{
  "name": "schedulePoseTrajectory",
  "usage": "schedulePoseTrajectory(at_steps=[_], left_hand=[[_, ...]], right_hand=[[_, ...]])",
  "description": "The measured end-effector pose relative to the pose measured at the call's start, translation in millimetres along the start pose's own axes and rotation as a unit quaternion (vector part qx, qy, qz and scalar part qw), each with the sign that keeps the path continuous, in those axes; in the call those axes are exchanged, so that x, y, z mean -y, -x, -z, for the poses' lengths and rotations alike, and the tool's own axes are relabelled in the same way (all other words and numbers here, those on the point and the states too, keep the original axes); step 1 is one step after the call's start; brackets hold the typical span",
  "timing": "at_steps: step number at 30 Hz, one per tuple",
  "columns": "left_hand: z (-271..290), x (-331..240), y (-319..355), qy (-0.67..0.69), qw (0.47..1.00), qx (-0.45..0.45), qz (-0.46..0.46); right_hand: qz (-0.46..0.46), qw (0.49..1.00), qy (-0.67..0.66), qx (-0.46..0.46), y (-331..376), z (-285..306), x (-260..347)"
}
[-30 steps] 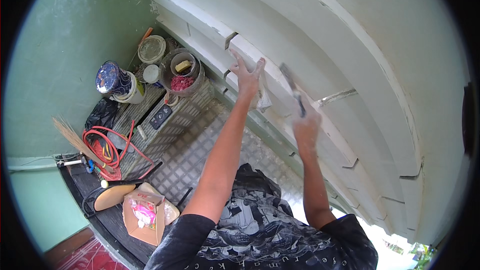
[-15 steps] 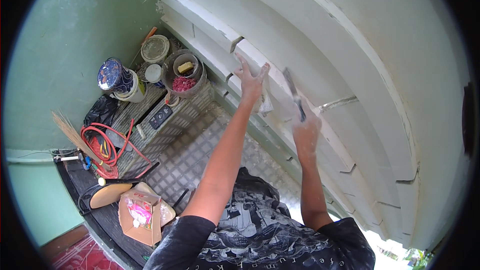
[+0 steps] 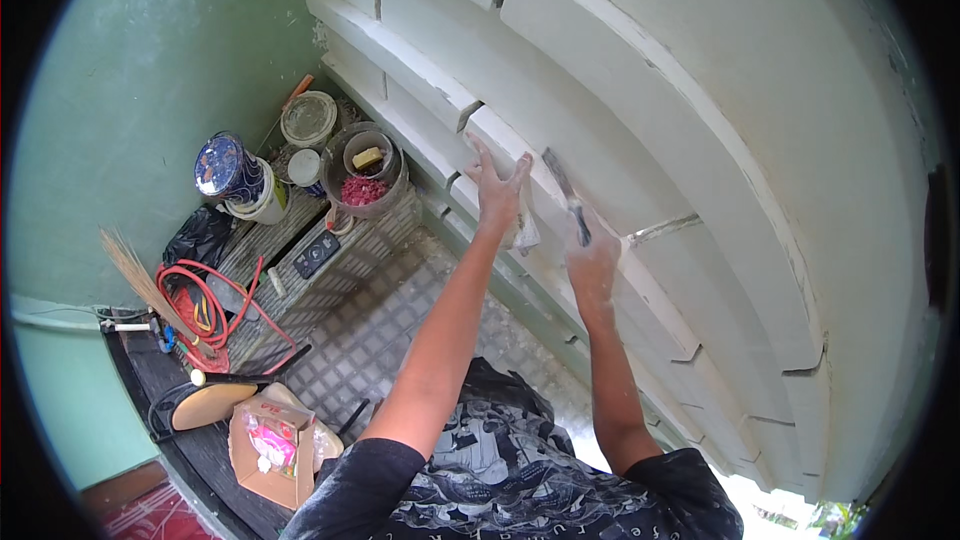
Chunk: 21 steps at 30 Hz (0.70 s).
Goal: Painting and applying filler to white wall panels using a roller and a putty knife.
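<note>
Where the view begins at left, a straw broom (image 3: 135, 265) leans across a coiled red hose (image 3: 247, 310), with an open cardboard box (image 3: 284, 483) lower down. Next along, a large grey bucket (image 3: 399, 178) stands on a slatted bench and holds a yellow sponge (image 3: 367, 158).

Left hand (image 3: 497, 196): thumb and forefinger spread wide beside a raised pale band (image 3: 655, 293) of the wall. A whitish piece (image 3: 526, 233) shows below the palm; cannot tell whether the hidden fingers grip it.

Putty knife (image 3: 558, 172): between the two hands, blade pointing up and left over the band's upper edge. Blade contact not certain.

Right hand (image 3: 592, 262): fingers closed round the knife's handle.

Change over the last half second: knife and right hand sit closer to the left hand, which keeps about the same place along the band. Judgement: the working spot is now further left, away from the rough joint (image 3: 665, 229) at right, and the stroke looks unfinished.
</note>
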<state>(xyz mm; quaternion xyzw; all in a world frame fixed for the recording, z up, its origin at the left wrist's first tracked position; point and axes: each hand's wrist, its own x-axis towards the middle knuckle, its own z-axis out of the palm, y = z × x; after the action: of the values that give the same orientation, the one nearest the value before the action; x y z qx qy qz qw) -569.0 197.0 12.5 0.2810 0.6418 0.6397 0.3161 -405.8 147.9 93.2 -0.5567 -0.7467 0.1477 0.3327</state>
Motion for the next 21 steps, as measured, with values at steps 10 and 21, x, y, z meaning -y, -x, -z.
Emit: schedulePoseTrajectory(at_steps=[10,21], left_hand=[[5,-6,2,0.000,1.000,0.009,0.001],[1,-8,6,0.022,1.000,0.008,0.010]], right_hand=[[0.036,0.999,0.031,-0.006,-12,-15,14],[0.035,0.997,0.063,0.037,-30,-33,24]])
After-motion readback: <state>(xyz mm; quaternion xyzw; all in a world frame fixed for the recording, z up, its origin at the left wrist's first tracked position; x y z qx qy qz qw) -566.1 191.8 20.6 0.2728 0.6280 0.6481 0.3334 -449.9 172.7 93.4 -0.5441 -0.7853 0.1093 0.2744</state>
